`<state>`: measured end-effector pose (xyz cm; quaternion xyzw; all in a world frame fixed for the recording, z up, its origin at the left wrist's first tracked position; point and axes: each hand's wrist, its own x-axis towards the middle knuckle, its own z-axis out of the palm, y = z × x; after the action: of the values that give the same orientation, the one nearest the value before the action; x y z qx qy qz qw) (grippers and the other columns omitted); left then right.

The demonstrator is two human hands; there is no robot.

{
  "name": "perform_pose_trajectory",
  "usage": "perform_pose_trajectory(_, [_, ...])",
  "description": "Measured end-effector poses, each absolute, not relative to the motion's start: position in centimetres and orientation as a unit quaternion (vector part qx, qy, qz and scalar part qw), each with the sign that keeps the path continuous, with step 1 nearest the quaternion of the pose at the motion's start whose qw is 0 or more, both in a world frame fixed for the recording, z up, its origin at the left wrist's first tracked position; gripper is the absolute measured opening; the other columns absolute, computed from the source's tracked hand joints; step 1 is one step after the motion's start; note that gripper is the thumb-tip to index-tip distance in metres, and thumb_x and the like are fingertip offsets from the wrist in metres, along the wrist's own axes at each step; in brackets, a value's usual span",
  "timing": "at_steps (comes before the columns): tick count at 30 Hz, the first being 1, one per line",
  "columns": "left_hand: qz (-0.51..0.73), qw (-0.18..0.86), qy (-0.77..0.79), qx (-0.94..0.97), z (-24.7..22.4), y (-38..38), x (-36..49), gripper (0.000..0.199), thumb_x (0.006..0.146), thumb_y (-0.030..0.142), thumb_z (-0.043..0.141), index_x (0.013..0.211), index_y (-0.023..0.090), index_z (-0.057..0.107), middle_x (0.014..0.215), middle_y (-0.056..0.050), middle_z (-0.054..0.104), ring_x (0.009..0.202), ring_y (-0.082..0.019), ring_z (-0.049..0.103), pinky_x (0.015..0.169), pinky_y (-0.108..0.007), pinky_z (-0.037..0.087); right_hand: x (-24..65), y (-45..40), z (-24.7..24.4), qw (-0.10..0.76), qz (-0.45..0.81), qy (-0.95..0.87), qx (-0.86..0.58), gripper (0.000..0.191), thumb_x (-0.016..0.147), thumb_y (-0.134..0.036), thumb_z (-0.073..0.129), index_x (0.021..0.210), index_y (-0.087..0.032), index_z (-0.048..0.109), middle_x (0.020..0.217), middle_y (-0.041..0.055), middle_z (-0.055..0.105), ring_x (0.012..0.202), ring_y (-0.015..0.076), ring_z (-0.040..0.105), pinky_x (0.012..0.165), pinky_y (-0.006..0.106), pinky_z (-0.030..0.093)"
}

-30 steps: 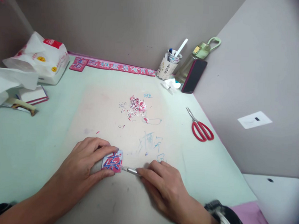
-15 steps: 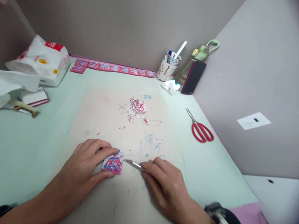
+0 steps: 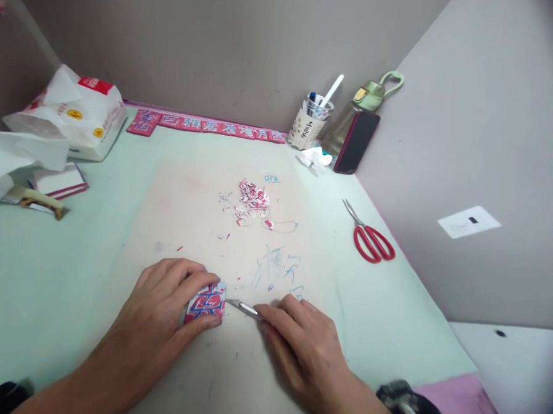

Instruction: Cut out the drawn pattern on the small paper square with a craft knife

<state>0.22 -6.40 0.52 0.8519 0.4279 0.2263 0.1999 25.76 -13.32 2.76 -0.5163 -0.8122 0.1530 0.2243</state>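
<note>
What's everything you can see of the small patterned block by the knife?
The block is small, its visible part squarish, upper face marked with angular red, pale and blue shapes; possibly rubbery. It appears to rest patterned side up on the beige surface, pinched across its far and near edges by the left grip. The knife points at its right edge; contact is unclear.

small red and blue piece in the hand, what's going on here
A person's left hand holds the small piece by its edges. The right hand holds a slim knife, its tip by the piece's right edge; contact is hard to tell. Beyond them lies a heap of red and white scraps, and red tiles with characters lie along the far wall.
</note>
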Motion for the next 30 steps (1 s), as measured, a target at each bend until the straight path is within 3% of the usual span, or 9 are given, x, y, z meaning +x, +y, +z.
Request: perform_pose_trajectory(30, [0.247, 0.204, 0.410, 0.854, 0.32, -6.27, 0.02, 0.030, 0.097, 0.049, 0.064, 0.122, 0.033, 0.060, 0.116, 0.002, 0.066, 0.111, -0.026, 0.057, 0.095, -0.040, 0.039, 26.00, -13.19, 2.60, 0.213, 0.120, -0.836, -0.492, 0.025, 0.103, -0.009, 0.044, 0.122, -0.018, 0.058, 0.087, 0.0045, 0.058, 0.072, 0.0198, 0.051, 0.065, 0.032, 0.039])
